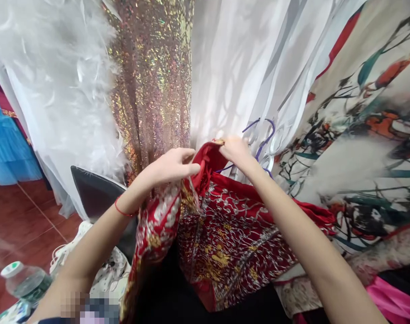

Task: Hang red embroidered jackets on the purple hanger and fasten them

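Note:
A red embroidered jacket (225, 243) with silver and gold stitching hangs in front of me, its red lining showing at the raised collar. My right hand (237, 150) pinches the collar edge at the upper right. At the collar's left side is my left hand (173, 166), thumb and forefinger somewhat apart against the cloth; its other fingers are hidden and appear to hold the jacket. The left part of the jacket drops below that hand. A purple hanger (271, 130) shows behind my right hand, its lower part partly hidden by the jacket and my arm.
Behind hang a white feathered garment (66, 76), a gold sequined cloth (154, 76), white fabric (225, 67) and a flower-printed cloth (370, 135). A dark chair-like back (97, 191) stands at left. A clear bottle (25, 279) is at lower left, pink cloth (394, 299) at lower right.

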### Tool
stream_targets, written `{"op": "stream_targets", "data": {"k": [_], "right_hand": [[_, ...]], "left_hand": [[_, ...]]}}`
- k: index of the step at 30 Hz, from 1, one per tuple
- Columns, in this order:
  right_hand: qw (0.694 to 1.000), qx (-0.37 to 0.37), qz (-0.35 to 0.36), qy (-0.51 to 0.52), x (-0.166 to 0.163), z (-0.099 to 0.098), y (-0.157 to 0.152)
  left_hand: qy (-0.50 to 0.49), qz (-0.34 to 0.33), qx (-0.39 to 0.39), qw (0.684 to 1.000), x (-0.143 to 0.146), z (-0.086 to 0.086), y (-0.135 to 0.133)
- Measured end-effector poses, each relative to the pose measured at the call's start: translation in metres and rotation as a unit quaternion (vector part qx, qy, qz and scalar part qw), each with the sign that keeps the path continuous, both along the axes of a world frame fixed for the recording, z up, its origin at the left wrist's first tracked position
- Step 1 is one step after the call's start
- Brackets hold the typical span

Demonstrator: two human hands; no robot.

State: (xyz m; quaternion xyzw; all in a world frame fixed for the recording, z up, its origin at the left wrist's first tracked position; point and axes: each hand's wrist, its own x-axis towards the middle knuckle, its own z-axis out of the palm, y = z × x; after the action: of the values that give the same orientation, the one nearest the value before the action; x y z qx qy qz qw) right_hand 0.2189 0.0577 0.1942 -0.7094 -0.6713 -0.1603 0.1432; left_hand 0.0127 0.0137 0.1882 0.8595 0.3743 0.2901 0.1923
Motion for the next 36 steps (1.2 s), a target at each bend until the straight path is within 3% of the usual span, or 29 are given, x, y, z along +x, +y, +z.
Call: {"op": "stream_targets", "data": {"k": [3, 4, 6, 9, 12, 14, 18, 20, 22, 24, 26, 30, 36], "right_hand": [[0.994, -0.092, 0.049, -0.021, -0.003, -0.004, -0.010], [0.993, -0.092, 0.060, -0.032, -0.005, -0.006, -0.014], [0.992, -0.076, 0.084, -0.051, -0.005, -0.011, -0.024], [0.981, -0.017, 0.173, -0.080, 0.009, -0.020, -0.047], [0.956, 0.126, 0.261, -0.052, 0.038, -0.032, -0.083], [0.952, 0.198, 0.233, 0.019, 0.060, -0.038, -0.112], [0.956, 0.239, 0.116, 0.120, 0.099, -0.034, -0.150], [0.961, 0.190, 0.086, 0.182, 0.118, -0.028, -0.149], [0.955, 0.024, 0.125, 0.269, 0.134, -0.024, -0.136], [0.902, -0.152, 0.185, 0.359, 0.144, -0.023, -0.116], [0.847, -0.244, 0.207, 0.424, 0.146, -0.026, -0.099], [0.814, -0.279, 0.189, 0.473, 0.134, -0.034, -0.084], [0.810, -0.158, 0.172, 0.538, 0.127, -0.044, -0.095]], "left_hand": [[0.054, 0.087, 0.114, 0.988, 0.019, -0.021, 0.016], [0.060, 0.081, 0.136, 0.985, 0.027, -0.027, 0.025], [0.063, 0.010, 0.126, 0.990, 0.042, -0.038, 0.043], [0.038, -0.096, 0.064, 0.993, 0.057, -0.048, 0.065], [-0.007, -0.117, 0.045, 0.992, 0.060, -0.052, 0.069], [-0.028, -0.138, 0.036, 0.989, 0.061, -0.051, 0.066], [-0.079, -0.158, 0.027, 0.984, 0.074, -0.041, 0.058], [-0.091, -0.169, 0.010, 0.981, 0.084, -0.035, 0.059], [-0.078, -0.193, -0.023, 0.978, 0.093, -0.031, 0.061], [-0.059, -0.222, -0.065, 0.971, 0.101, -0.029, 0.065], [-0.050, -0.243, -0.103, 0.963, 0.108, -0.030, 0.066], [-0.094, -0.234, -0.118, 0.961, 0.122, -0.032, 0.057], [-0.076, -0.163, -0.021, 0.983, 0.132, -0.025, 0.037]]}}
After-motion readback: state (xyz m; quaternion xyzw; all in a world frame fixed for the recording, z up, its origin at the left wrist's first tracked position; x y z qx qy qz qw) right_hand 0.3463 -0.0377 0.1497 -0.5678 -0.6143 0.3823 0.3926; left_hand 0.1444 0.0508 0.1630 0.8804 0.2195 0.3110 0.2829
